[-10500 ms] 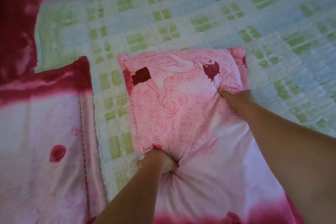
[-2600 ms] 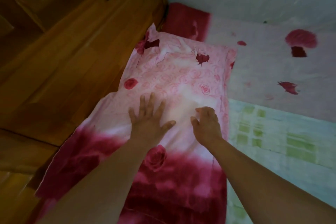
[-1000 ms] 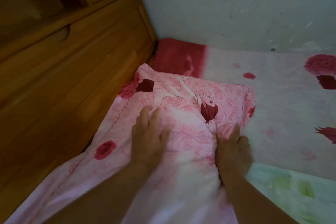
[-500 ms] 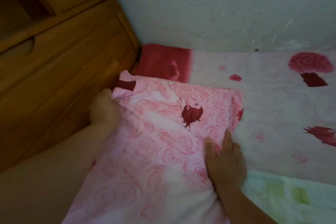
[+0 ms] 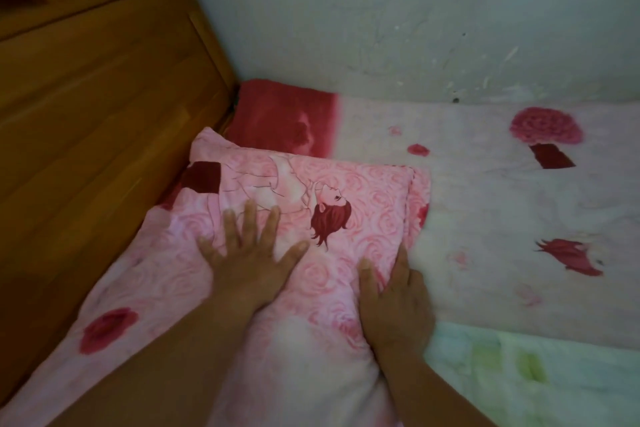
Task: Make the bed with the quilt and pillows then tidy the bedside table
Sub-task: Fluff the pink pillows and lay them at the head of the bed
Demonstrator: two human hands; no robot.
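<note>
Two hands rest on the pink pillow (image 5: 363, 204), which lies at the middle of the view. The left hand (image 5: 249, 270) is flat with fingers spread and holds nothing. The right hand (image 5: 394, 298) lies flat, fingers straight, along the pillow's 3 o'clock edge and grips nothing. To smooth the pillow well, the person would likely do best pressing outward from the centre toward the corners, palms flat so no creases bunch. The wooden headboard (image 5: 104, 114) hems the pillow at 9 o'clock and the wall (image 5: 381, 10) stands at 12. Open sheet (image 5: 485, 211) lies toward 2 o'clock, the quilt (image 5: 519, 378) at 4 o'clock.
</note>
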